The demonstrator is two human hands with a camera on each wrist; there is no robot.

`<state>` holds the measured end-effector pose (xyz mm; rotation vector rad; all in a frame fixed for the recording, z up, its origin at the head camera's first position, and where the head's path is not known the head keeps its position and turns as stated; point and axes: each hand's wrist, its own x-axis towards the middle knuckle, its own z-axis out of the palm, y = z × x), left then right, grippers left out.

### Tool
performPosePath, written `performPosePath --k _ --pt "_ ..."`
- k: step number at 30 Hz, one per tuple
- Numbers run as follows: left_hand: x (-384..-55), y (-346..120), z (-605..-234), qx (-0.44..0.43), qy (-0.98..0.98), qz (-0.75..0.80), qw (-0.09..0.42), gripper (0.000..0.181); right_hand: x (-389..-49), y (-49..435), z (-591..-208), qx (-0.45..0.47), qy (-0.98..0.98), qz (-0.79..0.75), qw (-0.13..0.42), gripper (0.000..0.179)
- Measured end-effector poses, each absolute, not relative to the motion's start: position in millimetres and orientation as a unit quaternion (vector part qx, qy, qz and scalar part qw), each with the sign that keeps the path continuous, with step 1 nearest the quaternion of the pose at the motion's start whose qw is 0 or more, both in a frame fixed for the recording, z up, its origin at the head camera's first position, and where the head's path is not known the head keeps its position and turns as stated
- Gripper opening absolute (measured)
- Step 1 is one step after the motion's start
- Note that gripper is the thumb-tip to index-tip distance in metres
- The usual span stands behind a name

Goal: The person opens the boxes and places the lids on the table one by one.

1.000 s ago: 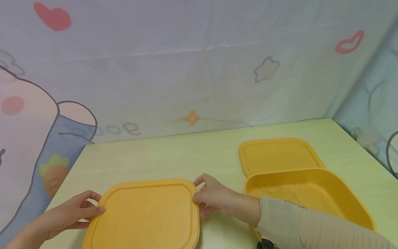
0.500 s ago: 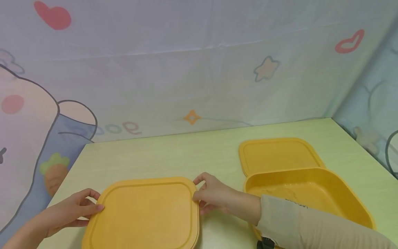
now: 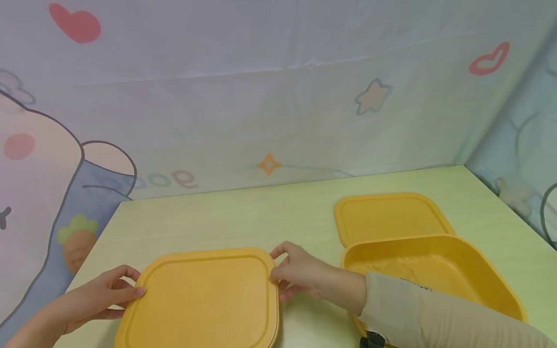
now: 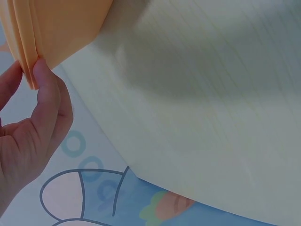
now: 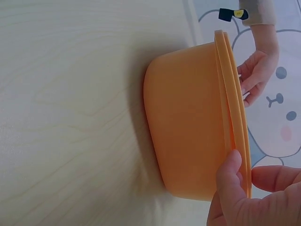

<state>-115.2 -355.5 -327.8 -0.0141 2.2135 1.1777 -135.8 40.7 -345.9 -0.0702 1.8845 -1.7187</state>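
Observation:
A yellow lid [image 3: 200, 299] lies over a deep yellow plastic box [image 5: 183, 117] at the front left of the table. My left hand [image 3: 97, 297] holds the left side, thumb on top of the lid. In the left wrist view, fingers and thumb of this hand [image 4: 33, 127] pinch the lid and box rim together. At the far right corner my right hand [image 3: 300, 273] grips the lid's edge. The right wrist view shows this hand's [image 5: 254, 197] thumb and fingers on either side of the lid and rim, with a narrow gap between the two.
To the right stands a second yellow box [image 3: 435, 270], uncovered, partly hidden by my right sleeve [image 3: 435, 309]. Another yellow lid [image 3: 391, 217] lies flat behind it on the pale wood table [image 3: 243, 217]. A printed cloth [image 3: 261, 96] hangs along the back edge.

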Motion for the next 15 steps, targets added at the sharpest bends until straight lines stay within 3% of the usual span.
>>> performPosePath --k 15 --pt "-115.5 -356.6 -326.8 -0.007 0.839 0.445 0.313 0.036 -137.2 40.6 -343.3 -0.025 0.700 -0.649 0.299 0.050"
